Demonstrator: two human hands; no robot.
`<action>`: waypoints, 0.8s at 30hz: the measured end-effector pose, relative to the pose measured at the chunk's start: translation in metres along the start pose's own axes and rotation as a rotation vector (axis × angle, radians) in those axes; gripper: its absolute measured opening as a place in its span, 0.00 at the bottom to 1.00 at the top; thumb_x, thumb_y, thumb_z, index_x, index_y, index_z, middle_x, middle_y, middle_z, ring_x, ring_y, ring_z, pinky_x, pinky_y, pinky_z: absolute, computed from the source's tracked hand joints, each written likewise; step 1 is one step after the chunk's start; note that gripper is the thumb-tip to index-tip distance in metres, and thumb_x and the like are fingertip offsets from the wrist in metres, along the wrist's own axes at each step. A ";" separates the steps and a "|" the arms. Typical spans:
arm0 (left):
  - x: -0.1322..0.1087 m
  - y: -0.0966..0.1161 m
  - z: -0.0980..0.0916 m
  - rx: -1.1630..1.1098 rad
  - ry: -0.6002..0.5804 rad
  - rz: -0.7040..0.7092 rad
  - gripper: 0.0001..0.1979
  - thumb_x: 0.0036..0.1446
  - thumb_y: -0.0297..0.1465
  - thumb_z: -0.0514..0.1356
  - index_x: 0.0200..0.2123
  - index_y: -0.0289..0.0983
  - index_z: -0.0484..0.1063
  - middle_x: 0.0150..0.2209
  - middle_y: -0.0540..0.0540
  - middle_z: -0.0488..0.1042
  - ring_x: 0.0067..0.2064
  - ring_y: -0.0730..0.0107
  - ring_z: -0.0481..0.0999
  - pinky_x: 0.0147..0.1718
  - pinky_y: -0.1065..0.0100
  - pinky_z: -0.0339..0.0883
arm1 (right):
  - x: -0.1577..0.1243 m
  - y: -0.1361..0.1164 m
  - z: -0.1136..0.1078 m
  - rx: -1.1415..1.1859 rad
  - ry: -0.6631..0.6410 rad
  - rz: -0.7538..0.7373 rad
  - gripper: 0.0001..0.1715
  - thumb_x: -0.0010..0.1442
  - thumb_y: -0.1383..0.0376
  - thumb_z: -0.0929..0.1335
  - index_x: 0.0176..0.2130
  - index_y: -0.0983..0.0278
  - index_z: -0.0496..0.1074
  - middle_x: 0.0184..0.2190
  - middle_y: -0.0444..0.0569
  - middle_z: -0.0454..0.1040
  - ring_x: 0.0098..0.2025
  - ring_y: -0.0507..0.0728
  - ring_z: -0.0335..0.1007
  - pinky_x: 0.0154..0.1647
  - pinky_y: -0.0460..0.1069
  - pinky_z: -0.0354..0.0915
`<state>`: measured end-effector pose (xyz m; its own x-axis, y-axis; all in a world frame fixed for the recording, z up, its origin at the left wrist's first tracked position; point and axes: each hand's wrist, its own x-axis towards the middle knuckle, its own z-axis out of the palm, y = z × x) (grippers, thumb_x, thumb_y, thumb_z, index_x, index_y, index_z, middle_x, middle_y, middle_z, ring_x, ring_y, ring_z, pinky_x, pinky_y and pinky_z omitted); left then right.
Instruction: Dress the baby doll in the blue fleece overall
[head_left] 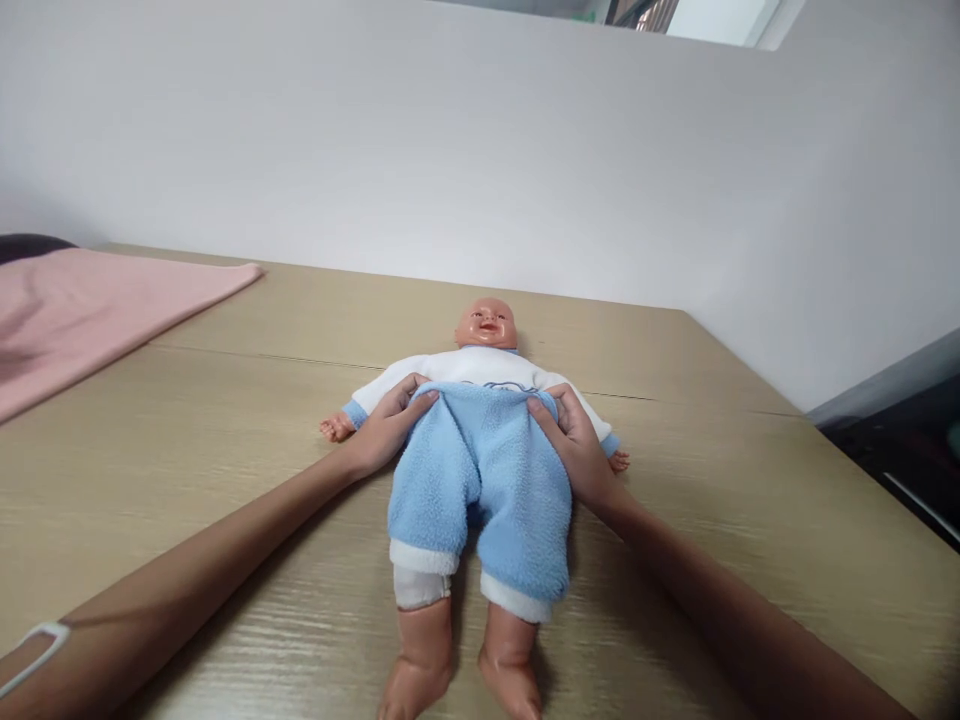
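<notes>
A baby doll (486,322) lies on its back on the wooden table, head away from me and bare feet toward me. It wears a white top (480,363) with blue cuffs and fuzzy light blue pants (517,490) with white hems. The waistband sits over the lower part of the top. My left hand (394,420) pinches the waistband at its left side, thumb in front and fingers behind. At the right side, my right hand (574,435) grips the same waistband in a like way. A white lining shows below the left pant leg.
The table (225,440) has a light wood grain and a seam across it. Pink cloth (97,310) lies at the far left, a dark object (34,246) behind it. A pale wall (375,150) rises behind the table. Something black (900,460) stands past the right edge.
</notes>
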<state>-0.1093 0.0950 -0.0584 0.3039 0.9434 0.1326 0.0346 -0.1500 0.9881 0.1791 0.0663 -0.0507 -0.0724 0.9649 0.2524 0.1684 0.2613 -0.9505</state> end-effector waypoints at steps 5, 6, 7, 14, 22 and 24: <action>-0.005 -0.002 -0.008 0.207 -0.041 0.041 0.22 0.71 0.54 0.63 0.45 0.40 0.78 0.46 0.45 0.82 0.51 0.52 0.78 0.55 0.58 0.68 | -0.002 0.001 -0.017 -0.162 -0.153 0.043 0.24 0.72 0.42 0.70 0.37 0.58 0.70 0.34 0.43 0.69 0.39 0.59 0.66 0.45 0.54 0.65; -0.009 -0.002 -0.010 0.267 -0.030 0.062 0.22 0.71 0.54 0.62 0.45 0.41 0.79 0.49 0.43 0.83 0.56 0.47 0.78 0.59 0.55 0.67 | -0.004 0.001 -0.021 -0.214 -0.166 0.036 0.24 0.73 0.43 0.70 0.36 0.58 0.70 0.34 0.44 0.70 0.39 0.60 0.66 0.46 0.55 0.65; -0.013 -0.003 -0.012 0.316 -0.019 0.078 0.21 0.71 0.53 0.61 0.45 0.41 0.80 0.51 0.42 0.84 0.59 0.43 0.78 0.63 0.52 0.66 | -0.006 0.002 -0.025 -0.248 -0.170 0.026 0.23 0.73 0.45 0.69 0.35 0.58 0.71 0.35 0.45 0.71 0.40 0.60 0.67 0.47 0.56 0.64; -0.023 -0.002 -0.007 0.157 0.002 -0.009 0.19 0.69 0.47 0.62 0.52 0.43 0.81 0.66 0.42 0.80 0.74 0.40 0.68 0.78 0.45 0.52 | -0.014 0.011 -0.020 -0.113 -0.026 0.133 0.19 0.68 0.45 0.72 0.38 0.57 0.75 0.39 0.49 0.78 0.45 0.66 0.72 0.54 0.61 0.71; -0.024 0.001 0.014 -0.537 0.065 -0.295 0.18 0.65 0.46 0.71 0.49 0.40 0.82 0.52 0.43 0.86 0.57 0.50 0.83 0.57 0.56 0.75 | -0.017 0.013 -0.008 0.232 0.023 0.302 0.41 0.68 0.35 0.72 0.68 0.55 0.74 0.52 0.57 0.86 0.52 0.72 0.85 0.52 0.64 0.83; -0.023 0.001 0.014 -0.558 0.052 -0.307 0.18 0.64 0.46 0.73 0.49 0.40 0.82 0.51 0.43 0.86 0.55 0.52 0.83 0.55 0.58 0.75 | -0.014 0.015 -0.010 0.091 -0.015 0.216 0.41 0.73 0.35 0.67 0.70 0.56 0.72 0.51 0.58 0.87 0.51 0.71 0.86 0.52 0.63 0.83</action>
<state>-0.1031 0.0686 -0.0620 0.3116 0.9343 -0.1730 -0.3927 0.2924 0.8719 0.1926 0.0566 -0.0672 -0.0591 0.9975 0.0390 0.0922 0.0444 -0.9947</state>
